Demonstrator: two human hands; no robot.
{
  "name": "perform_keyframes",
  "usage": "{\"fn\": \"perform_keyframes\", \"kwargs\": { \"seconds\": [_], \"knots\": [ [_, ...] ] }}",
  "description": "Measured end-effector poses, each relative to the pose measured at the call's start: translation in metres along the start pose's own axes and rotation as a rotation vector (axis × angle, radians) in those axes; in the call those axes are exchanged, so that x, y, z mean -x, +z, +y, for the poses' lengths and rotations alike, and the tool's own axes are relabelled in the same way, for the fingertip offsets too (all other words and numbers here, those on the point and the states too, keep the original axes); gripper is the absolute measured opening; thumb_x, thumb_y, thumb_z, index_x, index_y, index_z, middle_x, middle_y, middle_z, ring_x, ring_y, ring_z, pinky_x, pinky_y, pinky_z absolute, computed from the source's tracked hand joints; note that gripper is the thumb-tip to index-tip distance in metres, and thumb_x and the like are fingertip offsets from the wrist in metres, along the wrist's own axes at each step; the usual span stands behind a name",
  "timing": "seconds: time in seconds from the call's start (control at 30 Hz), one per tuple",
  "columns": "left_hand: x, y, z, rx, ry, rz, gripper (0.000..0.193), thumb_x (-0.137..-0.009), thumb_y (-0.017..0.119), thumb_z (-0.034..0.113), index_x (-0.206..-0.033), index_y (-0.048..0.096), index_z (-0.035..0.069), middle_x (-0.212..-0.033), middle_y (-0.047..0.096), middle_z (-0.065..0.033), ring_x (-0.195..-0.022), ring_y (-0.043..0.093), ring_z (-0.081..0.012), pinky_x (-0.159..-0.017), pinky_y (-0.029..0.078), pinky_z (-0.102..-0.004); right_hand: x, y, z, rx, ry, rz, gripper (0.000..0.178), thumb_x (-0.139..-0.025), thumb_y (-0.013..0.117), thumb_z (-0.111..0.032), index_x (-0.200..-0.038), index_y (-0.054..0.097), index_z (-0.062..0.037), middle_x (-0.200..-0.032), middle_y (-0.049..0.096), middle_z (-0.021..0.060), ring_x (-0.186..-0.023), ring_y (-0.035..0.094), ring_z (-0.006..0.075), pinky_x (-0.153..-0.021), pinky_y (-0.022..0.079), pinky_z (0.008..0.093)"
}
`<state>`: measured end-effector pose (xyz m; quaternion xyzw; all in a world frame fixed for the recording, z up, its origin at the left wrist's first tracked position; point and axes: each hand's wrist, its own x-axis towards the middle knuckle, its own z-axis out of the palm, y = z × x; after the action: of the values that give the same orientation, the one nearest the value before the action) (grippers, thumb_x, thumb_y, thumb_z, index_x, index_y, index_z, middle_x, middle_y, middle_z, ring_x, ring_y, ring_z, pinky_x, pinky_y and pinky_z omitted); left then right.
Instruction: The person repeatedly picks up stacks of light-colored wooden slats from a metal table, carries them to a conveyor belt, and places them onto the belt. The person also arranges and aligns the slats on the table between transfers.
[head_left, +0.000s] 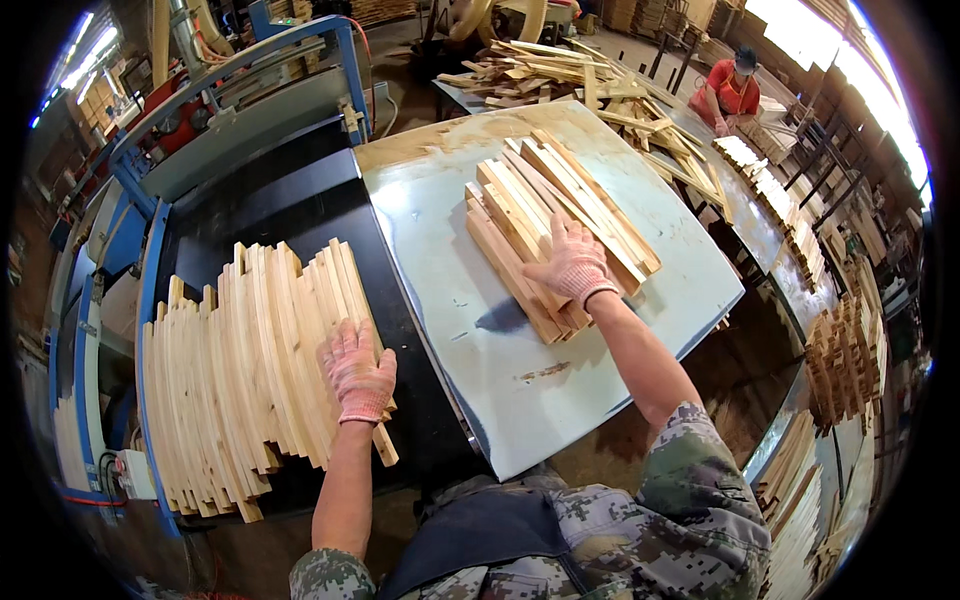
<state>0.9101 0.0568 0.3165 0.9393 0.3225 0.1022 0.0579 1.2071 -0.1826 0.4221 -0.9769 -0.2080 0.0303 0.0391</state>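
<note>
My left hand [357, 372], in a pinkish knit glove, lies flat with fingers stretched on the right end of a wide row of wooden strips [240, 375]. These strips sit side by side on a black conveyor belt [300, 200], their ends uneven. To the right, my right hand [573, 262], gloved alike, rests with fingers spread on top of a stacked pile of wooden strips [510, 215]. That pile lies on a pale blue, worn tabletop [440, 300] next to the belt. Neither hand wraps around a strip.
A blue machine frame [240, 60] spans the belt's far end. Behind the tabletop, loose wood scraps [600, 85] are heaped. At the far right a person in red [728, 95] works at a long bench [745, 220] with wood pieces. More stacked wood [845, 360] stands at right.
</note>
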Motion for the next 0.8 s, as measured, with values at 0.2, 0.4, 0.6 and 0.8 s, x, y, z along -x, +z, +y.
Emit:
{"fn": "perform_keyframes", "kwargs": {
  "seconds": [0.2,0.4,0.6,0.8],
  "knots": [
    [0.001,0.0,-0.006,0.051,-0.011,0.013,0.075,-0.093,0.069,0.045,-0.159,0.055,0.011,-0.169,0.045,-0.02,-0.159,0.036,-0.0396,-0.133,0.019,-0.0591,-0.003,-0.034,-0.016,0.032,-0.024,-0.206,0.105,-0.083,0.078,-0.062,-0.169,0.04,-0.0126,-0.168,0.042,0.0249,-0.153,0.045,0.0404,-0.12,0.043,0.0549],
    [0.001,0.003,-0.001,0.087,-0.032,0.002,0.075,-0.095,0.071,0.045,-0.16,0.055,0.012,-0.171,0.042,-0.019,-0.161,0.032,-0.0398,-0.134,0.016,-0.059,-0.026,-0.018,-0.005,0.027,0.064,-0.267,0.111,-0.075,0.084,-0.066,-0.163,0.042,-0.0111,-0.152,0.056,0.0287,-0.143,0.056,0.0418,-0.115,0.048,0.0525],
    [0.002,0.001,-0.003,0.128,-0.037,-0.013,0.074,-0.095,0.069,0.044,-0.16,0.054,0.011,-0.172,0.041,-0.0204,-0.162,0.031,-0.0415,-0.135,0.015,-0.061,-0.027,0.044,-0.011,0.258,-0.018,0.049,0.101,-0.092,0.067,-0.056,-0.17,0.03,-0.0032,-0.17,0.039,0.029,-0.16,0.034,0.0419,-0.128,0.029,0.0553],
    [0.001,0.005,-0.004,0.095,-0.036,0.006,0.074,-0.095,0.069,0.045,-0.16,0.055,0.012,-0.171,0.042,-0.0203,-0.162,0.032,-0.0413,-0.134,0.015,-0.0609,-0.014,0.0,-0.033,0.149,-0.021,-0.105,0.09,-0.089,0.078,-0.043,-0.162,0.041,-0.0052,-0.148,0.059,0.0258,-0.143,0.055,0.0389,-0.115,0.047,0.0495]
  ]
}}
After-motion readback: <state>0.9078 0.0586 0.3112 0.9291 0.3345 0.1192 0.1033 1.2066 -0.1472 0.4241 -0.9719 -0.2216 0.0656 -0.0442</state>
